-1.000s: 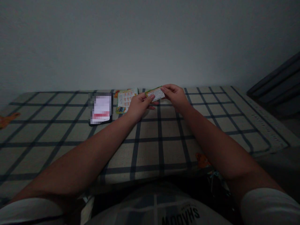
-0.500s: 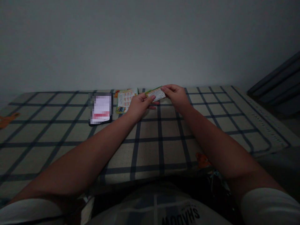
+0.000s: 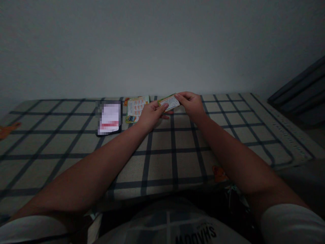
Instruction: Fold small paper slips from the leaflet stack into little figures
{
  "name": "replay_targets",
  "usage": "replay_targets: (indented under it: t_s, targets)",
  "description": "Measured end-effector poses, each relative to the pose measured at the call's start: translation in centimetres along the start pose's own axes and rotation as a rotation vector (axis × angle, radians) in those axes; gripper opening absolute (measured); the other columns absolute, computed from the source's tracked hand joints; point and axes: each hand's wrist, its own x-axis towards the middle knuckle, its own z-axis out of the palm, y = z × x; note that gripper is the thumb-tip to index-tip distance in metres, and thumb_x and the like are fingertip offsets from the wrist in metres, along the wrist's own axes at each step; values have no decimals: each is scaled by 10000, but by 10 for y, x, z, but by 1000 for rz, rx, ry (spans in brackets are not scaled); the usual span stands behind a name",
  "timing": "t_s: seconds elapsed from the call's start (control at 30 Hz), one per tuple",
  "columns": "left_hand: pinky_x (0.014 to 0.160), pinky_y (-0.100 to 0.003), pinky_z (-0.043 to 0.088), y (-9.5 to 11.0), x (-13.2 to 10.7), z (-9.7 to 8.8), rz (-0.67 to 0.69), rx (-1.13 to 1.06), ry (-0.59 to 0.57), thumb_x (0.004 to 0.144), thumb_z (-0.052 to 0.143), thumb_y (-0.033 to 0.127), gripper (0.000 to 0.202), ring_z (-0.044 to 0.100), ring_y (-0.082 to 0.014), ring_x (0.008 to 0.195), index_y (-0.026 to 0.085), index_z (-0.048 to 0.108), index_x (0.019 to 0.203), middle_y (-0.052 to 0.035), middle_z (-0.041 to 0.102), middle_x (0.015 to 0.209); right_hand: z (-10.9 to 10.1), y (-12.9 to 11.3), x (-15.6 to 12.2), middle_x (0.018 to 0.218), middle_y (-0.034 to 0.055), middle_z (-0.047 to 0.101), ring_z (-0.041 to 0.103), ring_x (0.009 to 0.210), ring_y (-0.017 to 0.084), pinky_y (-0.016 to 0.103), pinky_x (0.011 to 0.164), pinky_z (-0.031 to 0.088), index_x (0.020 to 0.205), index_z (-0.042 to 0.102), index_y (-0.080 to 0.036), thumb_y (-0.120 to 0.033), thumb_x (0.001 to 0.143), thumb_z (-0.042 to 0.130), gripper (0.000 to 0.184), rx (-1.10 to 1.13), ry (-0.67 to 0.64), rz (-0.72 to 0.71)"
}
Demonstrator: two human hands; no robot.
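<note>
A small printed card, white with a green and orange border, is held up above the table between both hands. My left hand pinches its left end, thumb on top and some fingers showing beneath. At its upper right corner, my right hand grips it between thumb and fingers. Whether it is one card or a thin stack I cannot tell. Just left of my left hand lies a larger printed sheet with rows of orange and white boxes, partly covered by that hand.
A dark-edged device or case with a blurred-out bright face lies left of the sheet. The table wears a checked cloth with orange bear prints. A plain wall stands behind it. Dark slatted panels rise at the right.
Almost nothing differs. The card has tilted very slightly between my hands, which stay in the same place.
</note>
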Motion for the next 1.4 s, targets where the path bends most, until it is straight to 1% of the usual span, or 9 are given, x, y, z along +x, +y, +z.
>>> replay_targets:
  t_s: [0.2,0.4,0.53,0.7,0.87,0.93,1.07,1.23,1.4]
  targets:
    - [652,-277,618,1,-1,-1,-7,1,-18,872,755,502,377,767,-204,868,162,689,1020,-115,765,1125,-1,-1,0,837,46,748,687,803,180,343,780,584,833,736,-203,-687,739,770,494,-20,3,1]
    - [718,-309,568,-2,2,-9,79,198,72,795,764,444,302,697,-188,764,167,764,915,-48,766,838,-4,-6,-4,790,41,749,665,764,184,329,738,547,804,759,-196,-550,769,780,356,-130,-144,-49]
    - [773,-320,534,0,4,-11,184,391,119,812,744,444,267,701,-206,823,190,800,870,-66,791,878,-6,-7,-5,780,40,753,655,753,176,308,711,510,815,781,-177,-491,814,736,317,-211,-247,-84]
    - [749,-314,506,5,2,-11,254,527,91,855,707,412,231,694,-206,806,210,820,858,-61,797,870,-5,-2,-4,782,40,759,662,756,170,303,720,518,808,793,-176,-486,781,777,311,-179,-225,-63]
    - [739,-317,526,1,6,-13,202,344,196,859,730,455,268,694,-207,794,205,823,886,-51,787,841,-2,1,-4,800,45,755,663,725,147,281,694,575,865,788,-177,-648,748,783,485,34,-231,112]
    - [751,-315,539,-3,9,-14,188,227,239,846,754,475,294,701,-199,810,199,823,921,-61,790,883,-1,1,-4,776,42,743,662,705,136,274,701,592,881,785,-167,-647,724,813,506,86,-270,164]
    - [783,-308,559,-10,14,-15,164,93,235,824,786,493,307,718,-183,829,205,824,923,-60,794,921,-2,1,-4,782,39,738,680,721,136,278,738,609,856,772,-157,-601,691,863,483,117,-271,163]
    - [812,-312,582,-10,13,-13,161,50,209,814,798,513,328,729,-184,858,218,831,953,-55,807,948,-2,5,-3,790,32,736,681,722,129,276,741,614,808,747,-167,-587,693,871,453,134,-226,132]
    - [812,-318,598,-9,12,-13,162,17,189,821,789,533,332,734,-188,865,230,833,951,-57,809,955,0,9,-2,981,52,773,725,853,152,310,822,634,976,764,-182,-567,680,886,501,217,-251,151]
